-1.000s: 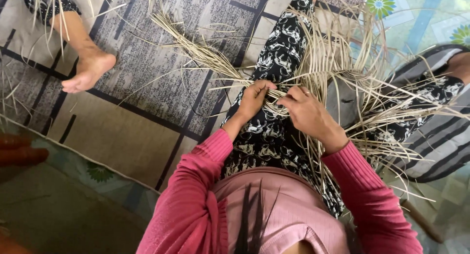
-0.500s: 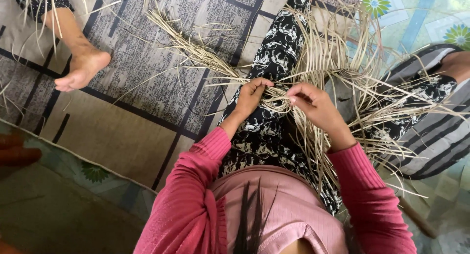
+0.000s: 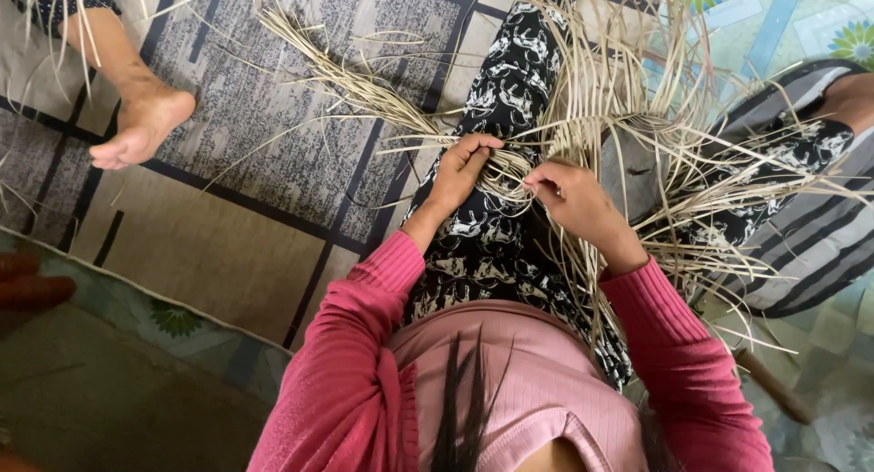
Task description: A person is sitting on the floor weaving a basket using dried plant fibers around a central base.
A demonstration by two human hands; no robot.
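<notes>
Left hand (image 3: 462,167): fingers curled, pinching a gathered bunch of pale dried straw strips (image 3: 601,117) over the lap. Pink ribbed sleeve to the wrist.

Right hand (image 3: 575,199): thumb and fingertips closed on the same bunch, just beside the left hand; the two hands nearly touch at the point where the strips cross.

Straw strips: thin, flat, pale tan. They meet between the two hands, then fan outward, one sheaf running toward the mat's far left edge, a denser spray spreading to the far right over the leg and cushion. Loose ends hang down past the right forearm.

Patterned trousers (image 3: 510,90): black with white print, on the person's outstretched leg, under the strips.

Woven floor mat (image 3: 273,135): grey and beige with dark lines, carrying the leg and strips.

Striped cushion (image 3: 801,244): grey and white, at the mat's right edge, beneath strip ends.

Another person's bare foot (image 3: 137,126): near the mat's far left corner, well apart from the hands.
</notes>
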